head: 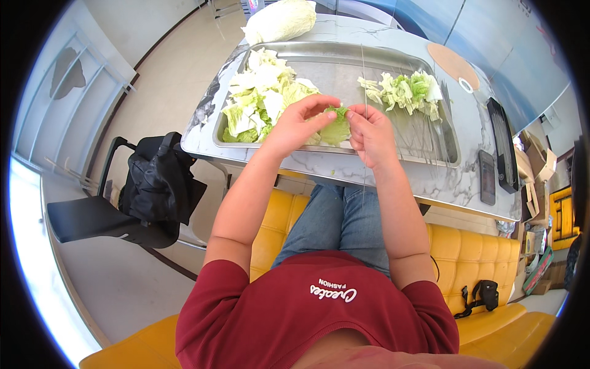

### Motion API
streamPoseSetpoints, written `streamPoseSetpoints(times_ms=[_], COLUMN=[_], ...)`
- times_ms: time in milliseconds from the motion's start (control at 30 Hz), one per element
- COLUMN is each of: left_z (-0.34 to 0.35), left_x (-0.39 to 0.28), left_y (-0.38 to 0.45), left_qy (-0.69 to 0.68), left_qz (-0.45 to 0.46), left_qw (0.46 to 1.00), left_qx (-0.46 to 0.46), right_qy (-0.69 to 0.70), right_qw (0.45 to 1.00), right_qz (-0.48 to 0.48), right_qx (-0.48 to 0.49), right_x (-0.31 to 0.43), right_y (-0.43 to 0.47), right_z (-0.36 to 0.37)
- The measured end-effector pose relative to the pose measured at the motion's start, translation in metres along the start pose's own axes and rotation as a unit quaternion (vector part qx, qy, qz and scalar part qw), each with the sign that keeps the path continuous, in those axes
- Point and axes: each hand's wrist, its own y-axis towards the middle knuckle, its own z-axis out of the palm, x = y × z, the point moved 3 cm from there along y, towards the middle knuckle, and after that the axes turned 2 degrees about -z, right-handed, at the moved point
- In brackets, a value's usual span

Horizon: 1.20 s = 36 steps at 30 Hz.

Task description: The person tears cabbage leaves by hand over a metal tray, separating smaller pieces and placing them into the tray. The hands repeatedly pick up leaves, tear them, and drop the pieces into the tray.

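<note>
Over the near edge of a metal tray [327, 74], both hands are on a green piece of cabbage leaf [335, 130]. My left hand [300, 123] has thumb and fingers at the leaf's upper left side. With thumb and forefinger my right hand [372, 134] pinches its right edge. A long thin skewer [362, 64] runs through the right hand's grip, past both sides of it. Torn cabbage leaves [262, 99] are heaped at the tray's left. On its right lie cabbage pieces [410, 90] among several thin skewers [421, 138], apparently threaded on them.
A whole napa cabbage [281, 20] rests behind the tray on the marbled table [470, 184]. To the right are a round board [449, 62], a long black box [502, 145] and a phone [486, 177]. A chair with a black bag [156, 170] stands left.
</note>
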Motion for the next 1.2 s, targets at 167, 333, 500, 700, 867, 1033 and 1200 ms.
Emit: streamPoseSetpoints(times_ms=[167, 333, 500, 700, 867, 1033, 1200], left_z=[-0.007, -0.007, -0.006, 0.005, 0.011, 0.006, 0.002], left_x=[0.012, 0.0, -0.013, -0.018, -0.015, -0.002, 0.007], left_y=[0.006, 0.015, 0.014, 0.001, -0.006, 0.0, 0.005], left_qy=[-0.029, -0.125, 0.022, 0.317, 0.37, 0.046, -0.03], left_qz=[-0.051, -0.03, 0.021, 0.243, 0.322, 0.111, -0.064], left_qw=[0.998, 0.988, 0.989, 0.905, 0.863, 0.981, 0.997], left_qx=[-0.037, -0.09, -0.142, -0.145, -0.117, -0.152, -0.041], right_qy=[0.02, -0.034, -0.056, 0.016, 0.028, 0.026, 0.0], right_qw=[1.0, 0.998, 0.996, 0.998, 0.999, 0.999, 0.999], right_qz=[0.015, 0.052, 0.065, 0.052, 0.045, 0.033, 0.035], right_qx=[0.012, 0.019, 0.035, 0.023, 0.008, 0.014, 0.009], right_x=[0.003, 0.008, 0.004, 0.003, 0.005, 0.003, 0.006], right_y=[-0.002, -0.004, -0.001, 0.002, 0.001, 0.002, -0.002], right_z=[-0.001, 0.008, 0.005, -0.003, -0.003, -0.003, -0.001])
